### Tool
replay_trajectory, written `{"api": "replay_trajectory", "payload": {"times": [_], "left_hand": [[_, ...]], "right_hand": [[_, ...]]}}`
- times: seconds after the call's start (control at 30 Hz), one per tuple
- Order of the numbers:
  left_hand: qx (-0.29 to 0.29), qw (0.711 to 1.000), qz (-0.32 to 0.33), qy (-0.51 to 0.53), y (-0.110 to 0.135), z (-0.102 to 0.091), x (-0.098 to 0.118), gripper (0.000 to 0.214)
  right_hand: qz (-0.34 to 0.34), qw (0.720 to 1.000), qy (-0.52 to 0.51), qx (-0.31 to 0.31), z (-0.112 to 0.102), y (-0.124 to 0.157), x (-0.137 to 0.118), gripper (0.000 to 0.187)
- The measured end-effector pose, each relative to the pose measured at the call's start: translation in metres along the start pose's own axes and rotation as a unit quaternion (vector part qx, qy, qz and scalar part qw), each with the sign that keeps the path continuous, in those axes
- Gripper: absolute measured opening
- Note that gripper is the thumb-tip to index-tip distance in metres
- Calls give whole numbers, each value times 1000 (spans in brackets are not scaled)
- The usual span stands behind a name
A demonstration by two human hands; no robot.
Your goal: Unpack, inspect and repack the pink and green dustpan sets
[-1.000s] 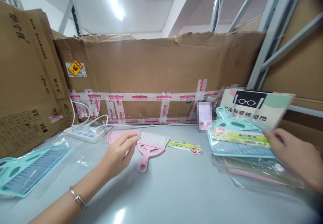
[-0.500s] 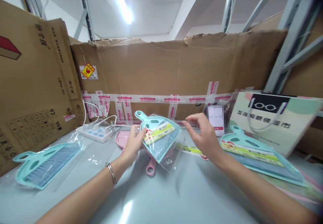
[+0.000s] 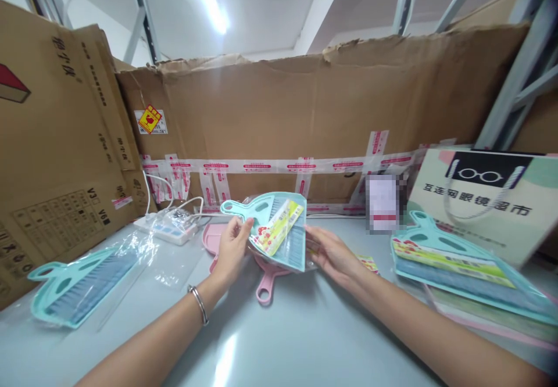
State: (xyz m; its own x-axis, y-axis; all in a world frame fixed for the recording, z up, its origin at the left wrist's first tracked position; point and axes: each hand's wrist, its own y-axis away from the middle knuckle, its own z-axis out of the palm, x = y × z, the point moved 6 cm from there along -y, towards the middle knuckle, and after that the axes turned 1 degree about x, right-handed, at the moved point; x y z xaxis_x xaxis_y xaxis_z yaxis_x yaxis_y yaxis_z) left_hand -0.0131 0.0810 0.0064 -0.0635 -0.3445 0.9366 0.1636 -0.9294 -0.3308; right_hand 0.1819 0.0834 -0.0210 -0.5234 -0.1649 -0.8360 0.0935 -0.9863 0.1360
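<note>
A: Since half a second ago, the right hand point(image 3: 333, 253) has moved in from the right side, and the packed teal set point(image 3: 290, 243) has turned; its wide edge looks to the right now, where it pointed more to the near right.

B: And the fingers, how are they?

A: The left hand point(image 3: 233, 248) is pinching the near left side of the set, with the thumb on top and the other fingers partly hidden below. The right fingers are extended at the wide edge; whether they pinch it, I cannot tell.

B: How should one hold it well?

A: In my judgement, support both ends evenly, press only lightly, and keep the label point(image 3: 279, 227) side up, because the smooth plastic may slip.

B: Where is the set, exactly?

A: In the middle of the scene, seemingly lifted over the table point(image 3: 279, 346). It covers part of the pink dustpan point(image 3: 212, 237) and of the pink brush point(image 3: 264, 294), whose handle comes out on the near side.

B: Which way does it point?

A: Its handle point(image 3: 243, 209) points left and a little far. The long axis goes mostly left to right, slightly slanted.
</note>
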Motion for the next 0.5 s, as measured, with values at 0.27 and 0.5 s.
{"api": "replay_trajectory", "payload": {"times": [0.27,0.5], "left_hand": [[9,992,54,-117,-9,-5,12,41],[234,913,63,-329,-59,-132,42,35]], "right_hand": [[-61,995,80,10,-4,-1,-3,25],[-314,866,353,167,-61,2,-89,19]]}}
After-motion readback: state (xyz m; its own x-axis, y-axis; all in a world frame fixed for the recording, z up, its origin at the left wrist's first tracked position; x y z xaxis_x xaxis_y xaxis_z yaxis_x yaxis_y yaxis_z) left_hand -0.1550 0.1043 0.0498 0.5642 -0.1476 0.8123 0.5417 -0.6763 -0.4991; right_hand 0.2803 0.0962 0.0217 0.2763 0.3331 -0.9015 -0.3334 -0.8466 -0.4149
